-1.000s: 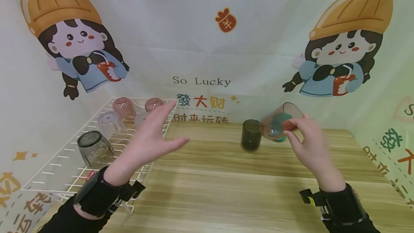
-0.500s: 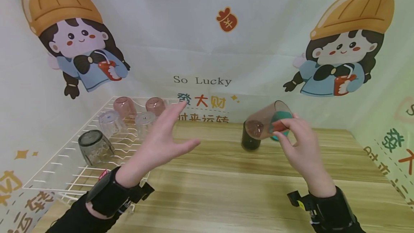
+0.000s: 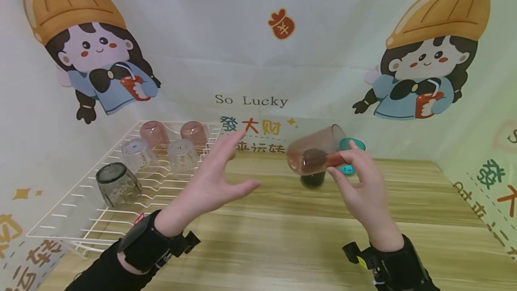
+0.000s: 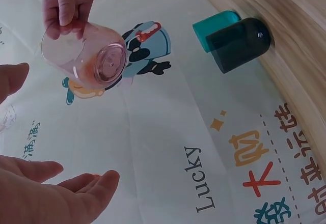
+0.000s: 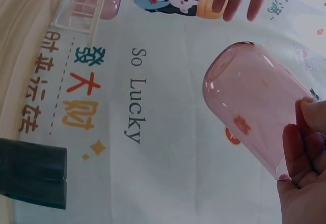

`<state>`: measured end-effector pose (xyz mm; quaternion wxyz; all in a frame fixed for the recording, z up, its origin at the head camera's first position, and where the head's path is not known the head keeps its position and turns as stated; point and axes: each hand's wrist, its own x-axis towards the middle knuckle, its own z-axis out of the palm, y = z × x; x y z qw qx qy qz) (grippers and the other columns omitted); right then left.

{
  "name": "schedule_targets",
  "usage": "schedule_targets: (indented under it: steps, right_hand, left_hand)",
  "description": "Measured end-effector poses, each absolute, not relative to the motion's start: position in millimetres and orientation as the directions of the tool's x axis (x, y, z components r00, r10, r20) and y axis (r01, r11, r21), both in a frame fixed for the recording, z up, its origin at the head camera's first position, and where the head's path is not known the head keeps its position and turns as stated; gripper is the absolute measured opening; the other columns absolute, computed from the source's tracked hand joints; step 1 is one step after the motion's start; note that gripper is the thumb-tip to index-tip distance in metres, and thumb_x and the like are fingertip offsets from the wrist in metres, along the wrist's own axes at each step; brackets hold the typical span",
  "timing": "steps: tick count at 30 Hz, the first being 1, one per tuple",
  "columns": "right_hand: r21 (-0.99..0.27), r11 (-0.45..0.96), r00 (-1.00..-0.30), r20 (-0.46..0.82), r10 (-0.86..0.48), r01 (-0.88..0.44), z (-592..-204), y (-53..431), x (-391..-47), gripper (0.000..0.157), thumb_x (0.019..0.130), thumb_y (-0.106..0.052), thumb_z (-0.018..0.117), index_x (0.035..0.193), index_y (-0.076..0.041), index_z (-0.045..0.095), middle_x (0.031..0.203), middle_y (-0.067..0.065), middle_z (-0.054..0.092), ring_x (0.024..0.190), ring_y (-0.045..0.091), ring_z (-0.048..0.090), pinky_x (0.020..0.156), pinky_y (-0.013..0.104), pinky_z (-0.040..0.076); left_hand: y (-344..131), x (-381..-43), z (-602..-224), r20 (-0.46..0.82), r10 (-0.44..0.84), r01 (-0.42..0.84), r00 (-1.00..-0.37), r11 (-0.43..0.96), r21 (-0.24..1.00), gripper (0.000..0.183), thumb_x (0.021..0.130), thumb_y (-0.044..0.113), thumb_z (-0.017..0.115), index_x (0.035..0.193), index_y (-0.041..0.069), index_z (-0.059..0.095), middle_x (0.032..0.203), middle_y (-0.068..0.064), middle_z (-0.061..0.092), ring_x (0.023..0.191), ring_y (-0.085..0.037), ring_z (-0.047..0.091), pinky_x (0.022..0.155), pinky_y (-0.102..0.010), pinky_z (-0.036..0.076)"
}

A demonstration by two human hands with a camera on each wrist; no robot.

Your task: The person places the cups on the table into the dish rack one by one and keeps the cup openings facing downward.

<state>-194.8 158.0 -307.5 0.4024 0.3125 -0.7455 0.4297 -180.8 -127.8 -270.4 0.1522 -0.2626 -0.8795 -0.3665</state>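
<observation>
A clear pink drinking glass (image 3: 308, 149) is pinched near its rim by my right hand (image 3: 361, 188), fingers inside the mouth and thumb outside. It hangs tilted above the table, base toward the left, and overlaps a dark glass (image 3: 313, 180) in the head view. In the right wrist view the pink glass (image 5: 254, 102) shows its rounded base. My left hand (image 3: 214, 181) is held up to the left of it, fingers spread and thumb apart, holding nothing. Behind the right hand stands a teal glass (image 3: 353, 144), partly hidden.
A white wire rack (image 3: 169, 191) at the left bears upside-down glasses: pink ones (image 3: 154, 133) at the back, clear ones (image 3: 181, 154) in the middle, and a grey one (image 3: 117, 185) nearer. A printed cloth (image 3: 250, 58) hangs behind the wooden table (image 3: 274, 237).
My right hand has carried the pink glass leftward, from in front of the teal glass to over the dark glass. My left hand has moved right, away from the rack, still spread.
</observation>
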Motion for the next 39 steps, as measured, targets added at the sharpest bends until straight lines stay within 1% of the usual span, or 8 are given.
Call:
schedule_targets:
  steps: [7, 12, 16, 19, 22, 28, 34, 39]
  right_hand:
    - [-0.463, 0.286, -0.507, 0.856, -0.104, -0.839, -309.6, 146.4, -191.2, 0.024, 0.073, 0.021, 0.066, 0.091, 0.006, 0.063, 0.083, 0.013, 0.064, 0.088, 0.008, 0.058, 0.115, 0.044, 0.027]
    - [-0.477, 0.159, -0.494, 0.864, -0.096, -0.864, -312.3, 139.8, -189.3, 0.021, 0.075, 0.019, 0.065, 0.093, 0.01, 0.061, 0.086, 0.009, 0.064, 0.087, 0.008, 0.06, 0.115, 0.043, 0.027]
    - [-0.47, 0.064, -0.474, 0.876, -0.091, -0.881, -314.6, 135.3, -188.6, 0.014, 0.081, 0.009, 0.065, 0.094, 0.012, 0.059, 0.09, 0.004, 0.064, 0.085, 0.011, 0.061, 0.115, 0.04, 0.027]
    - [-0.467, 0.017, -0.467, 0.88, -0.085, -0.884, -316.6, 132.6, -188.2, 0.019, 0.085, -0.002, 0.065, 0.094, 0.013, 0.059, 0.09, 0.002, 0.064, 0.084, 0.013, 0.061, 0.116, 0.039, 0.026]
    - [-0.463, -0.017, -0.461, 0.884, -0.079, -0.886, -318.5, 130.5, -188.0, 0.023, 0.086, -0.007, 0.065, 0.092, 0.014, 0.058, 0.09, 0.002, 0.064, 0.084, 0.013, 0.061, 0.116, 0.04, 0.026]
    - [-0.46, -0.069, -0.454, 0.887, -0.082, -0.885, -321.1, 126.8, -186.6, 0.016, 0.085, 0.0, 0.065, 0.09, 0.013, 0.056, 0.09, 0.002, 0.064, 0.087, 0.014, 0.061, 0.116, 0.04, 0.026]
    - [-0.457, -0.093, -0.449, 0.889, -0.095, -0.885, -322.2, 122.6, -185.1, 0.01, 0.085, 0.004, 0.064, 0.09, 0.01, 0.057, 0.092, 0.002, 0.065, 0.091, 0.016, 0.06, 0.116, 0.041, 0.026]
    - [-0.465, -0.116, -0.454, 0.885, -0.104, -0.878, -323.8, 119.4, -183.6, 0.012, 0.085, 0.006, 0.063, 0.089, 0.013, 0.054, 0.092, 0.002, 0.065, 0.091, 0.015, 0.06, 0.115, 0.04, 0.027]
  left_hand:
    - [-119.6, -178.4, -272.4, 0.477, 0.347, 0.585, -0.807, 0.583, 0.565, 0.097, 0.073, 0.028, 0.081, 0.15, 0.016, 0.024, 0.153, -0.005, 0.028, 0.124, -0.024, 0.047, 0.103, -0.041, 0.043]
    - [-113.7, -178.1, -274.0, 0.509, 0.36, 0.616, -0.782, 0.573, 0.541, 0.098, 0.072, 0.028, 0.082, 0.15, 0.015, 0.025, 0.152, -0.005, 0.031, 0.122, -0.023, 0.05, 0.103, -0.037, 0.043]
    - [-109.9, -176.9, -275.9, 0.504, 0.364, 0.617, -0.783, 0.553, 0.56, 0.097, 0.072, 0.026, 0.082, 0.15, 0.019, 0.024, 0.152, -0.002, 0.03, 0.12, -0.023, 0.054, 0.102, -0.036, 0.045]
    - [-107.2, -176.5, -277.9, 0.495, 0.373, 0.619, -0.785, 0.517, 0.591, 0.097, 0.073, 0.023, 0.082, 0.15, 0.019, 0.024, 0.153, -0.002, 0.028, 0.121, -0.023, 0.052, 0.101, -0.033, 0.045]
    - [-104.5, -177.1, -280.6, 0.501, 0.379, 0.628, -0.778, 0.487, 0.607, 0.099, 0.071, 0.02, 0.083, 0.15, 0.018, 0.024, 0.152, -0.003, 0.029, 0.122, -0.023, 0.051, 0.101, -0.031, 0.045]
    - [-100.2, -178.7, -284.5, 0.536, 0.389, 0.662, -0.749, 0.426, 0.616, 0.098, 0.07, 0.014, 0.083, 0.149, 0.012, 0.026, 0.15, -0.004, 0.032, 0.127, -0.021, 0.046, 0.101, -0.028, 0.045]
    - [-97.8, -180.2, -288.2, 0.591, 0.396, 0.71, -0.702, 0.339, 0.617, 0.093, 0.069, 0.005, 0.082, 0.146, 0.005, 0.03, 0.138, -0.009, 0.043, 0.126, -0.02, 0.044, 0.098, -0.024, 0.047]
    - [-96.2, -179.0, -290.7, 0.587, 0.38, 0.695, -0.715, 0.29, 0.658, 0.091, 0.069, 0.002, 0.081, 0.146, 0.007, 0.032, 0.136, -0.009, 0.045, 0.124, -0.02, 0.046, 0.096, -0.023, 0.048]
